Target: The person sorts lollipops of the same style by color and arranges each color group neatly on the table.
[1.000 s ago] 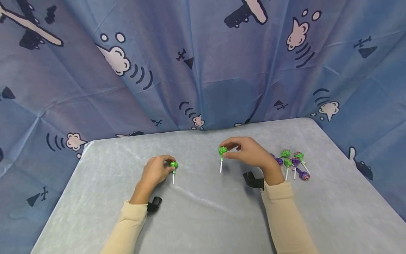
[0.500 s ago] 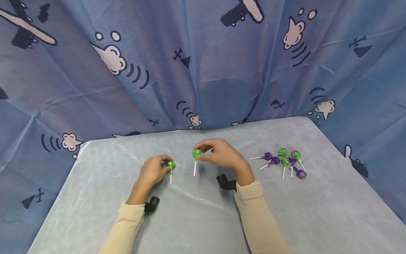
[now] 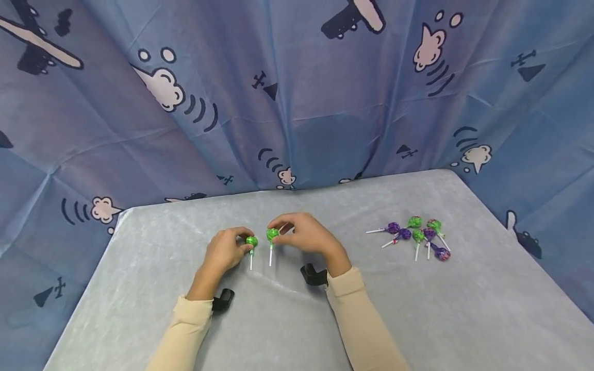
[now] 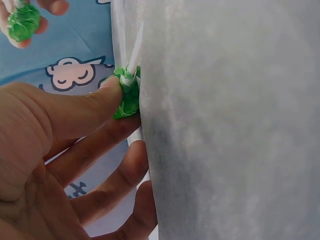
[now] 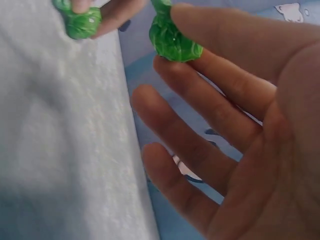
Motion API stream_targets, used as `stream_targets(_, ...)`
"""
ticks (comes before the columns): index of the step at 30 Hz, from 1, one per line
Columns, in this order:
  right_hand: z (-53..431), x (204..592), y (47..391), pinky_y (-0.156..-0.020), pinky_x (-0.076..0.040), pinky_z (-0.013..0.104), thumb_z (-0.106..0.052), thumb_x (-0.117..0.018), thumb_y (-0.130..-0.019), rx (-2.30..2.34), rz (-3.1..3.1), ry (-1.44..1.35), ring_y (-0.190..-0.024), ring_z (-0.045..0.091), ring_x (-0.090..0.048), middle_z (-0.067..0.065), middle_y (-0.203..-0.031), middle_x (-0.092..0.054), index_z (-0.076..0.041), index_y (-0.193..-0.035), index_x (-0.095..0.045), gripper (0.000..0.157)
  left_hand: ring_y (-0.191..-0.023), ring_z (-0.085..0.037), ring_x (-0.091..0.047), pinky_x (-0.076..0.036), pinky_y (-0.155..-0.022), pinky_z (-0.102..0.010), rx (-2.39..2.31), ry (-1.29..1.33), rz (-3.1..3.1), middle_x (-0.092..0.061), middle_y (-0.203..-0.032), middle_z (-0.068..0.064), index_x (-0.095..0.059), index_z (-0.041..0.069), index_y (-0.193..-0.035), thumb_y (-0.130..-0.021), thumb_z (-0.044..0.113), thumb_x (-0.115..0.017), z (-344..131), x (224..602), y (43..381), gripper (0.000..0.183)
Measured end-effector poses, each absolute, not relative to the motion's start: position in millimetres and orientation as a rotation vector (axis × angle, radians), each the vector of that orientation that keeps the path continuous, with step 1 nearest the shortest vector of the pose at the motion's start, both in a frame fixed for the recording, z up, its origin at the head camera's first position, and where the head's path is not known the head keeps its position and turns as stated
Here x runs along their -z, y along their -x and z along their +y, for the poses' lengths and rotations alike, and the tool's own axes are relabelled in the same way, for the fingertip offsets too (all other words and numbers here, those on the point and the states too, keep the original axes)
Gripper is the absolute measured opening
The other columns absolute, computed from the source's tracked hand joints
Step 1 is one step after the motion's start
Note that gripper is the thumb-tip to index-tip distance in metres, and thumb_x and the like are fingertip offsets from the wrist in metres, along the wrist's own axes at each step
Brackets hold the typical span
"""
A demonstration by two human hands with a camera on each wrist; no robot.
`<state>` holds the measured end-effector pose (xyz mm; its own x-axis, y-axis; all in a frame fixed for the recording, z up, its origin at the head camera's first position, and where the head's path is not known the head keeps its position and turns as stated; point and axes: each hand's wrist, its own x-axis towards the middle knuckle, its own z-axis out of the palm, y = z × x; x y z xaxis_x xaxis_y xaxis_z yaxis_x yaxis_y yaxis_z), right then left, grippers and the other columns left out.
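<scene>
My left hand [image 3: 225, 252] pinches a green-wrapped lollipop [image 3: 251, 240] by its head between thumb and index finger, low at the table surface. In the left wrist view that lollipop [image 4: 129, 95] sits right at the cloth, its white stick pointing away from the fingers. Just to its right, my right hand [image 3: 303, 234] pinches a second green lollipop [image 3: 272, 234], whose white stick points toward me. The right wrist view shows this lollipop [image 5: 174, 40] between thumb and fingertips, held over the table. A small gap separates the two green heads.
On the right of the white-covered table [image 3: 464, 309] lies a loose group of several lollipops, among them a purple one [image 3: 393, 228] and a green one [image 3: 418, 236]. A blue patterned curtain [image 3: 334, 144] hangs behind the table's far edge.
My right hand has carried its green lollipop leftward from near the group and lowered it beside the left one. The left hand stays in place, holding its lollipop.
</scene>
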<state>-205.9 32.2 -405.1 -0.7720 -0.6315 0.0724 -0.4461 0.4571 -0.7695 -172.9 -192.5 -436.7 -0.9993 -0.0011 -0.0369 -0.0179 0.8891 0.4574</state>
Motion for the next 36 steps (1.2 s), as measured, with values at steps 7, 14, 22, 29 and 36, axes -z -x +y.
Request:
stream_targets(7, 23, 419, 211, -0.085, -0.053, 0.028, -0.021, -0.075, -0.09, 1.189, 2.453, 0.912, -0.103, 0.019, -0.068, 0.0, -0.119, -0.072, -0.013, -0.123, -0.07, 0.034, -0.079, -0.018, -0.062, -0.048, -0.068, -0.042, -0.744, -0.01, 3.022, -0.074, -0.104, 0.001, -0.075, 0.024, -0.108, -0.085, 0.027, -0.079, -193, 438, 172, 0.024)
stream_targets(14, 18, 428, 216, -0.084, -0.053, 0.028, -0.019, -0.075, -0.089, 1.186, 2.461, 0.906, -0.101, 0.019, -0.069, 0.002, -0.118, -0.072, -0.012, -0.121, -0.071, 0.033, -0.08, -0.017, -0.063, -0.048, -0.069, -0.041, -0.739, -0.004, 3.019, -0.074, -0.104, 0.002, -0.075, 0.025, -0.108, -0.085, 0.027, -0.08, -195, 438, 171, 0.024)
stream_targets(22, 11, 445, 216, -0.082, -0.052, 0.028, -0.019, -0.078, -0.086, 1.157, 2.514, 0.833, -0.089, 0.01, -0.068, 0.0, -0.105, -0.074, -0.014, -0.117, -0.073, 0.032, -0.081, -0.018, -0.063, -0.048, -0.068, -0.041, -0.736, 0.003, 3.016, -0.074, -0.102, 0.001, -0.075, 0.025, -0.109, -0.085, 0.027, -0.08, -194, 437, 171, 0.025)
stream_targets(29, 4, 452, 214, -0.08, -0.052, 0.027, -0.021, -0.077, -0.087, 1.109, 2.569, 0.797, -0.086, 0.007, -0.065, -0.002, -0.104, -0.074, -0.017, -0.118, -0.073, 0.031, -0.081, -0.017, -0.063, -0.046, -0.065, -0.039, -0.724, -0.006, 3.025, -0.074, -0.104, 0.002, -0.075, 0.024, -0.109, -0.084, 0.025, -0.08, -197, 439, 170, 0.025)
stream_targets(36, 4, 451, 214, -0.079, -0.05, 0.027, -0.022, -0.077, -0.088, 1.076, 2.616, 0.769, -0.083, 0.006, -0.061, -0.003, -0.102, -0.072, -0.018, -0.118, -0.074, 0.031, -0.078, -0.016, -0.062, -0.046, -0.064, -0.039, -0.718, -0.015, 3.031, -0.074, -0.1, 0.002, -0.075, 0.025, -0.108, -0.084, 0.026, -0.08, -194, 439, 173, 0.025)
